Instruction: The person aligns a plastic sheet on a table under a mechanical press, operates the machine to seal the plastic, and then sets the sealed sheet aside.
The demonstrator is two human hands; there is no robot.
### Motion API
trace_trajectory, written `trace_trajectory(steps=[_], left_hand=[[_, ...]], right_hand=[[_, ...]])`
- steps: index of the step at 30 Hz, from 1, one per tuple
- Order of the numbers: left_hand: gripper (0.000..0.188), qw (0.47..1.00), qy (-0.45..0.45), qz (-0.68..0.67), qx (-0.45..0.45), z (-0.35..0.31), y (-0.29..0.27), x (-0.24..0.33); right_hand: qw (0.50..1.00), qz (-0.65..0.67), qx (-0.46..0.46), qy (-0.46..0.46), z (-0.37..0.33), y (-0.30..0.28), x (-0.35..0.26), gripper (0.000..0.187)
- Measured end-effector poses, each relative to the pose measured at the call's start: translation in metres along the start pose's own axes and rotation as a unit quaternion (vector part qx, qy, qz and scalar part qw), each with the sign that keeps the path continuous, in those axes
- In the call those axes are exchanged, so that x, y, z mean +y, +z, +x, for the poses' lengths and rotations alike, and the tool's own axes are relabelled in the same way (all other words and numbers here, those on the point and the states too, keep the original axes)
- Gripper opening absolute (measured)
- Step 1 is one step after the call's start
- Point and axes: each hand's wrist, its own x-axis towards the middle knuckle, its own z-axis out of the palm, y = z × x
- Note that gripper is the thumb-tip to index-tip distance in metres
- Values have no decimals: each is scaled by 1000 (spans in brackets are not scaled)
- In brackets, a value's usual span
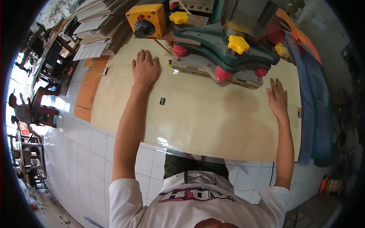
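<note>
Both my palms rest flat on a large cream sheet that covers the work table. My left hand lies toward the far left of the sheet, fingers stretched forward, below a yellow control box with a black knob. On the right side of the sheet, my right hand lies with its fingers extended, close to the corner of a green and grey press machine. Neither hand holds anything. A small dark rectangular piece sits on the sheet between my arms.
Yellow star knobs and red round parts are on the press. A tall stack of cardboard sheets stands at the far left. Blue fabric hangs along the right edge. Another person sits on a stool at left.
</note>
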Motion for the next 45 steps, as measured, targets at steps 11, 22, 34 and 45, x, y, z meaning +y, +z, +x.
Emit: trace_trajectory(steps=[11,22,34,45], left_hand=[[61,1000,0,6,-6,-1,0,-2],[58,1000,0,-6,-1,-1,-1,0],[65,1000,-10,6,-28,2,-2,-1],[60,1000,-11,-3,-6,2,0,-2]], right_hand=[[1000,-6,-3,1,-1,5,1,58],[1000,-15,-20,9,1,4,2,62],[999,-18,-23,15,3,4,2,61],[1000,-5,-13,9,1,4,1,61]])
